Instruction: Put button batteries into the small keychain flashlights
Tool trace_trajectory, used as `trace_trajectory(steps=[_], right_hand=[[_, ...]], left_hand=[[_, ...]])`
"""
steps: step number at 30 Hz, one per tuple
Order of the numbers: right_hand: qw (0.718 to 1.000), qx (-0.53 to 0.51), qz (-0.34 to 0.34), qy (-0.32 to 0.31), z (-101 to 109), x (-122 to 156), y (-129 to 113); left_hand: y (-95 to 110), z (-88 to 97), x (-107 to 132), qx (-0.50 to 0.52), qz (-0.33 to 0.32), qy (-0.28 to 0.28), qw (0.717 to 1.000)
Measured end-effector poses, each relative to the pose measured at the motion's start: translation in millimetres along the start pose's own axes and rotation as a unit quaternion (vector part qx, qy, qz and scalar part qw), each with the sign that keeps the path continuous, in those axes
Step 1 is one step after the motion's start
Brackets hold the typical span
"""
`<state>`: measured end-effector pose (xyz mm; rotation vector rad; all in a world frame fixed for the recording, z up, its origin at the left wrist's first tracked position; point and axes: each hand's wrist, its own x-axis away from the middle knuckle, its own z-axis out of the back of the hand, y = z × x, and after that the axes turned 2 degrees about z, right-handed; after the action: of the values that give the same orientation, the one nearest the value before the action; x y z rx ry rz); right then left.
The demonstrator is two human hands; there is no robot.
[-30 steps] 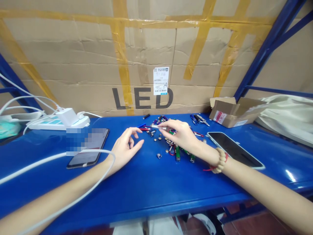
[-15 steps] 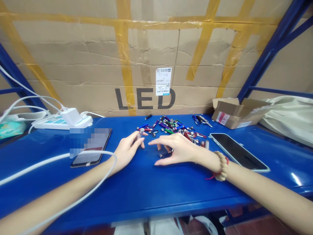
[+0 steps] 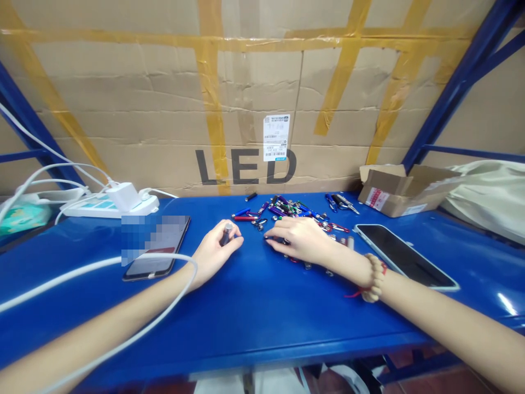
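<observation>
My left hand [image 3: 215,251] is closed around a small dark cylinder with a silvery end [image 3: 226,234], which looks like a mini flashlight. To its right, my right hand [image 3: 301,239] reaches over the near side of a pile of small coloured metal flashlights and clips [image 3: 283,207]. Its thumb and forefinger are pinched together at a tiny dark bit, mostly hidden by the fingers. Below that palm a few small metal pieces [image 3: 307,266] show on the blue table. Between the hands and the back edge lie a red flashlight [image 3: 245,218] and a blue one [image 3: 241,212].
A dark phone [image 3: 164,246] lies on the left, by a white power strip [image 3: 143,207]; a white cable [image 3: 164,255] arches over my left forearm. On the right are a light-cased phone [image 3: 404,256] and an open carton [image 3: 394,191]. A large LED-marked box [image 3: 164,109] stands behind.
My right hand has gone from spread fingers over a dark flashlight to a pinch. Small pieces now show below its palm. The cylinder in my left hand has tipped and sits lower.
</observation>
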<state>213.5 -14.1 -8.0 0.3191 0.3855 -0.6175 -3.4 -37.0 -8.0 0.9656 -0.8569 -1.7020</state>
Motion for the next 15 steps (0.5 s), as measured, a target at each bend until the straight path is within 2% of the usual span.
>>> trace_trajectory(steps=[3, 6, 15], right_hand=[[0.998, 0.016, -0.061, 0.004, -0.1, -0.7, 0.4], [0.994, 0.015, -0.104, -0.007, -1.4, -1.0, 0.8], [0.990, -0.020, -0.141, -0.013, -8.0, -0.5, 4.2]], left_hand=[[0.9, -0.4, -1.1, 0.048, 0.035, -0.015, 0.998], [1.5, -0.2, -1.9, 0.054, 0.059, -0.010, 0.997], [4.7, -1.4, 0.4, 0.044, 0.044, -0.010, 0.998]])
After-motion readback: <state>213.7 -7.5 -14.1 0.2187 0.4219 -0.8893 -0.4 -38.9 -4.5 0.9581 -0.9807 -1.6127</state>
